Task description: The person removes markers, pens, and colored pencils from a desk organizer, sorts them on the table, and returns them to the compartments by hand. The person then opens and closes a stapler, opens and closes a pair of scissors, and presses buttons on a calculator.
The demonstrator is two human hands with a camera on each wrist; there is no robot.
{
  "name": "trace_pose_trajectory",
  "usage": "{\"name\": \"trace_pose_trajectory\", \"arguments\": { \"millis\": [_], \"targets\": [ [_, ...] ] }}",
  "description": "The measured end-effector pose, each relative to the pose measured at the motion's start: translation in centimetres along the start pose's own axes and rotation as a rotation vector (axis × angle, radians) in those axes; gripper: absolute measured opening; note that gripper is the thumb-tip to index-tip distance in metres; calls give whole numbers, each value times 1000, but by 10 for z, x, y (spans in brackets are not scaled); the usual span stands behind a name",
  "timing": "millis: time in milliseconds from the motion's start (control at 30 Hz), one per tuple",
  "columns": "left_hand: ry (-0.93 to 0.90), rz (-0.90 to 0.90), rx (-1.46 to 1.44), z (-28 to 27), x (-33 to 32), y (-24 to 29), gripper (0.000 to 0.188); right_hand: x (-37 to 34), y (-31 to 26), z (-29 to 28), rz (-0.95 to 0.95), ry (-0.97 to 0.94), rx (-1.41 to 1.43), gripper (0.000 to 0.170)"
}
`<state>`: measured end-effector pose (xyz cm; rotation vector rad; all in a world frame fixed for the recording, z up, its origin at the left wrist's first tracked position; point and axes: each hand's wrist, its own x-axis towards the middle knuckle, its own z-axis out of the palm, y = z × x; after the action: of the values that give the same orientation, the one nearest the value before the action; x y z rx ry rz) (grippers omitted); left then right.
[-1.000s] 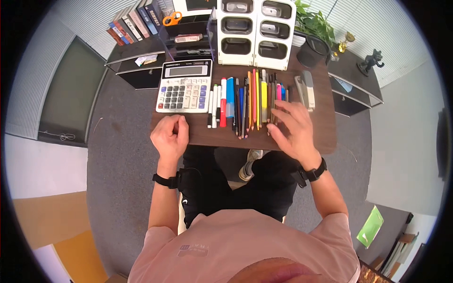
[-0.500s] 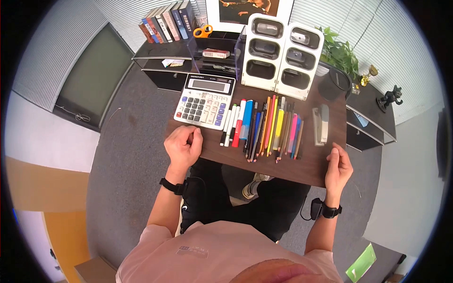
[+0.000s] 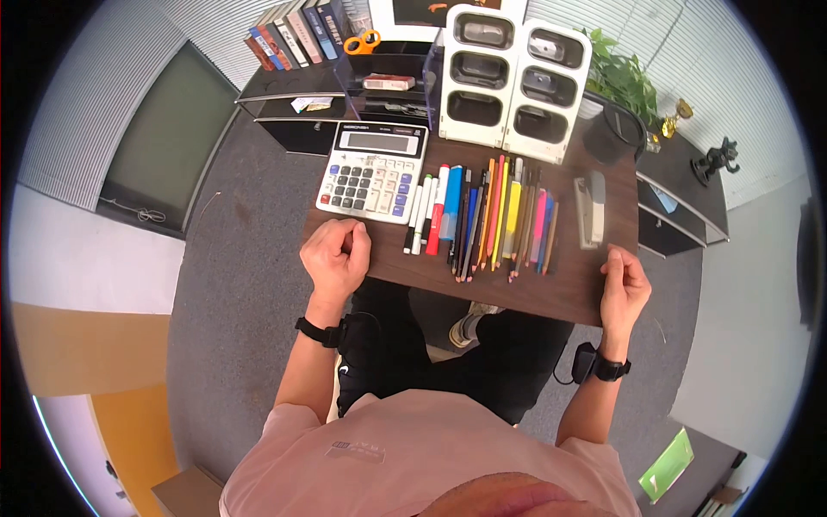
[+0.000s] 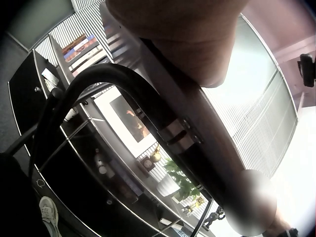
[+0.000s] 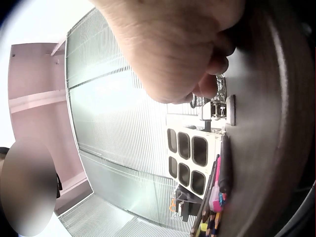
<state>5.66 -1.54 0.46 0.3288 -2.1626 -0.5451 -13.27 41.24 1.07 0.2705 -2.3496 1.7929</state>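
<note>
A row of markers, pens and colored pencils lies side by side on the dark wooden desk. My left hand rests at the desk's front edge, fingers loosely curled and holding nothing, just below the white calculator. At the right front corner lies my right hand, also loosely curled with nothing in it. Closest to it is the grey stapler. The right wrist view shows the same hand low over the desktop, with the pencils beyond.
Two white three-slot organizers stand at the back, beside a black mesh pen cup. A clear holder is behind the calculator. Farther back, a dark cabinet bears books, a plant and a black figurine.
My right hand has left the right end of the pencil row and moved right to the desk's corner. My left hand stays at the front edge. The head view has shifted.
</note>
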Motion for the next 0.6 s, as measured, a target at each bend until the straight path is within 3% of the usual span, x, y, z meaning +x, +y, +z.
{"name": "trace_pose_trajectory", "arguments": {
  "millis": [600],
  "targets": [
    [22,29,-23,6,-5,-10,7,-2,-6,7,20,60,-54,23]
  ]
}}
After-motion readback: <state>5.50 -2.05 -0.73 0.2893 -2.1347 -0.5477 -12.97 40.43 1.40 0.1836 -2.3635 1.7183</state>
